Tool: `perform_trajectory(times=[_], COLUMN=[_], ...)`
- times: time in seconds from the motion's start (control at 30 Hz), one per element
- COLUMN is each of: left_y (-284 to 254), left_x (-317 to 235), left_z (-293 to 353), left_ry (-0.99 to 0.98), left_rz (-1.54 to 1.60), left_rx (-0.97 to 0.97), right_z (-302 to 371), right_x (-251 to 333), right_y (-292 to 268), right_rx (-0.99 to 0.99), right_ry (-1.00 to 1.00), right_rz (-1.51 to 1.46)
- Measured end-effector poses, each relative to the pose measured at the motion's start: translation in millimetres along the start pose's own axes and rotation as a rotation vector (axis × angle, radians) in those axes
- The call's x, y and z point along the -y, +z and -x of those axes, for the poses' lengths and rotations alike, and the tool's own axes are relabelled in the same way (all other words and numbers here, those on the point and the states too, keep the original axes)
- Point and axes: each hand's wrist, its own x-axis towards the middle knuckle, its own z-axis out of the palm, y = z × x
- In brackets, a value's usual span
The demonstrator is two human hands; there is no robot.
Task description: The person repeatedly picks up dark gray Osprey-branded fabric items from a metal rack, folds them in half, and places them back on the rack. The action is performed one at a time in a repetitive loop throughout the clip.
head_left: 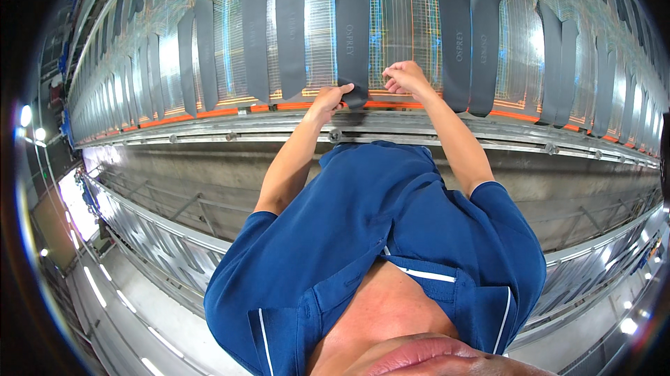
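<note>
Head view: bare left hand (329,101) pinching near end of long dark-grey rubbery-looking panel (354,34) on silver line-marked bed (401,41), probably steadying curled edge; bare right hand (407,78) alongside, half-curled, contents can't tell.

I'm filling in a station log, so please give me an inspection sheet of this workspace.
Surface: long, shiny worktable with orange, yellow and blue lines; an orange strip runs near the front edge.
Job's things: dark grey panel with pale lettering, its near end curled up; other grey panels lie in a row on both sides.
Clutter: nothing seen.
Hands: left hand pinches the panel's near end; right hand has curled fingers, contents unclear.
Cables: nothing seen clearly.
Surroundings: metal rail along the front; bright lamps at far left.
</note>
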Motion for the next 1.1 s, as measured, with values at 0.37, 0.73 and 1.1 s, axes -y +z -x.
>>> perform_trajectory(times=[0.37, 0.73, 1.1], left_y=[-8.6, -13.4, -19.3], left_x=[-84.8, -140.4, -238.2], left_z=[31.7, 79.4, 185.6], left_ry=[0.045, 0.147, 0.667], left_rz=[0.454, 0.635, 0.589], left_rx=[0.185, 0.189, 0.355], right_z=[-23.8, -88.4, -51.1], right_x=[24.8, 87.0, 263.9], right_y=[24.7, 49.0, -3.2], right_rx=[0.04, 0.001, -0.007], right_ry=[0.179, 0.183, -0.456], right_rz=[-0.284, -0.676, -0.588])
